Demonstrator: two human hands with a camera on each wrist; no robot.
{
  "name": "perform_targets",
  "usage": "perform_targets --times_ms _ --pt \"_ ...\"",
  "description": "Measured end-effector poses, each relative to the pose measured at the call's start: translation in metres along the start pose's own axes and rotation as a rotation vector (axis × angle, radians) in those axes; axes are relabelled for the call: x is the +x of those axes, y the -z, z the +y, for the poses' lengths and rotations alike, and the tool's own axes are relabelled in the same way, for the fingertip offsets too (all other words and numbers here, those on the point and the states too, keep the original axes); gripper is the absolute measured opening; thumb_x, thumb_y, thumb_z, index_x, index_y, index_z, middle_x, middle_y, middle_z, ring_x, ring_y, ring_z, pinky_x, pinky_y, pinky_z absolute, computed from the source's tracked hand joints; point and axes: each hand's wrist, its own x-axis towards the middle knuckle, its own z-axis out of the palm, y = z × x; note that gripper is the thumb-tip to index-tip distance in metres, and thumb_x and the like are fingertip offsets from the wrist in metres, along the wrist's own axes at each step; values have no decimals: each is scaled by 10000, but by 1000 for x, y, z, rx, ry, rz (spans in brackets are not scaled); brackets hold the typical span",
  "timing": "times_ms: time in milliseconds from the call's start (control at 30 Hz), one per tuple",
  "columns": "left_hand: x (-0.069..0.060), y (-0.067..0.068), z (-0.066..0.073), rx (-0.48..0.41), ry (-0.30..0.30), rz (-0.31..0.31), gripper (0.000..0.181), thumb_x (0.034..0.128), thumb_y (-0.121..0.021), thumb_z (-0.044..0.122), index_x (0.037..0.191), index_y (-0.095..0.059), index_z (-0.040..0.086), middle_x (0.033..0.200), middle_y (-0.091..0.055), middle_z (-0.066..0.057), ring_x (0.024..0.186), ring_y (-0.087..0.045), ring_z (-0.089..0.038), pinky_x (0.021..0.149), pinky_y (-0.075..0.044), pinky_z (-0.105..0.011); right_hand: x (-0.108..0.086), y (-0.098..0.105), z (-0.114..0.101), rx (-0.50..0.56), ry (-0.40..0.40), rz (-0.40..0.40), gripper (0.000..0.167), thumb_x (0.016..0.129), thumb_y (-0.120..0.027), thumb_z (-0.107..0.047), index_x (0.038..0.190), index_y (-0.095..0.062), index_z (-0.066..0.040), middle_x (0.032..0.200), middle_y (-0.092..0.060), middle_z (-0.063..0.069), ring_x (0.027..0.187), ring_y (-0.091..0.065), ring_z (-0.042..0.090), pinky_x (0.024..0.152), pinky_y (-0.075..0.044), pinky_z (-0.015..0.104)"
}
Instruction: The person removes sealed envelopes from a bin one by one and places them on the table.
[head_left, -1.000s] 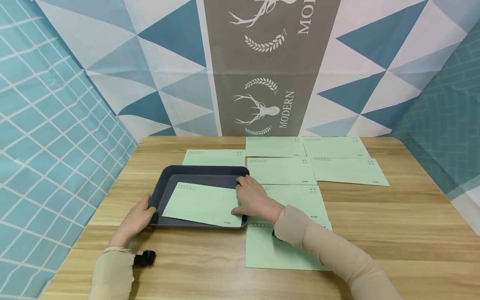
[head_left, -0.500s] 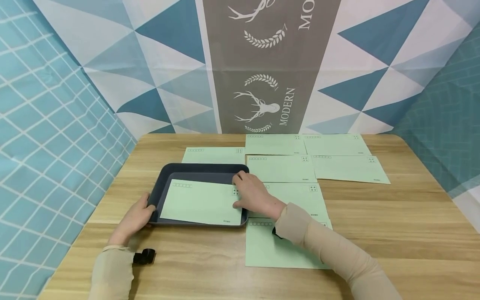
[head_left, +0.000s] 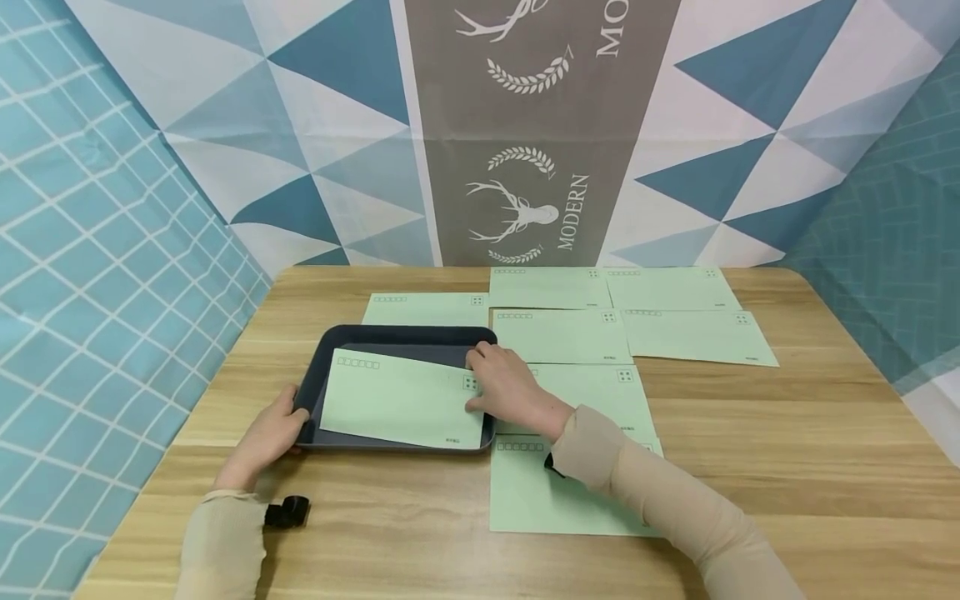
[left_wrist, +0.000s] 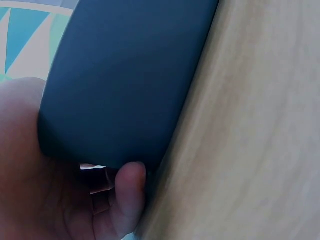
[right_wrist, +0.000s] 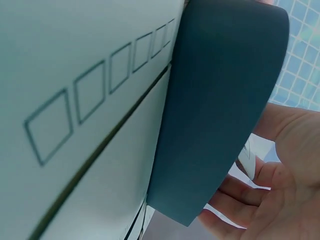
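A dark grey tray (head_left: 405, 335) stands on the wooden table, its outer wall close to the lens in both wrist views. My left hand (head_left: 268, 435) grips the tray's left end, with the thumb over the rim and fingers curled against the outside in the left wrist view. Inside the tray lies a pale green envelope (head_left: 397, 400), slightly askew. At the tray's right end, my right hand (head_left: 513, 387) pinches the envelope's right edge; a corner of it shows between thumb and fingers in the right wrist view. Whether more envelopes lie underneath is hidden.
Several pale green envelopes lie in rows right of the tray, one of them a near envelope (head_left: 570, 500) under the right forearm. Another envelope (head_left: 427, 308) sits behind the tray, partly covered by it. A patterned cloth (head_left: 517, 133) hangs behind the wooden table (head_left: 390, 533).
In the tray, the envelope's left end has shifted up and to the left, while its right end stays at my right hand. My left hand keeps its grip on the tray.
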Motion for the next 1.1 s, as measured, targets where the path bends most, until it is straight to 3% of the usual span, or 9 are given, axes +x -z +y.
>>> perform_targets --times_ms 200,467,700,800,933,1100 --pt "1 0 -1 0 4 1 389 872 -312 79 1230 -309 -73 1022 -515 -297 693 -546 -230 511 -501 -320 0 5 -4 54 0 -1 414 681 -785 -288 966 -592 -59 884 -590 30 752 -547 149 717 -472 298" --pt "0 0 0 2 12 0 385 872 -307 80 1226 -307 -71 1012 -511 -287 704 -550 -239 513 -505 -317 -6 12 -13 182 16 -4 245 722 -750 -204 825 -558 -93 665 -502 -36 527 -398 80 478 -353 185" --pt "1 0 0 3 6 -1 395 871 -313 86 1232 -311 -74 1030 -507 -297 707 -547 -241 515 -504 -316 -12 19 -18 243 -35 -59 224 752 -720 -225 887 -606 -87 830 -643 21 587 -518 61 544 -434 185" --pt "1 1 0 3 1 -2 397 879 -309 86 1240 -305 -79 1042 -502 -310 709 -548 -244 516 -504 -315 -15 19 -19 274 -42 -61 190 761 -710 -239 832 -610 -94 680 -587 -5 502 -446 38 484 -379 174" --pt "1 2 1 9 -7 -12 427 903 -299 92 1284 -265 -98 1115 -460 -357 753 -555 -268 520 -507 -318 -18 18 -20 295 -32 -59 256 775 -697 -275 653 -522 -134 469 -343 -68 404 -312 44 405 -252 187" --pt "0 2 2 10 -16 -17 445 915 -300 115 1304 -246 -94 1208 -393 -393 805 -555 -318 523 -509 -321 -24 19 -22 310 -30 -72 233 784 -685 -317 663 -595 -139 437 -400 -100 389 -367 32 394 -280 188"
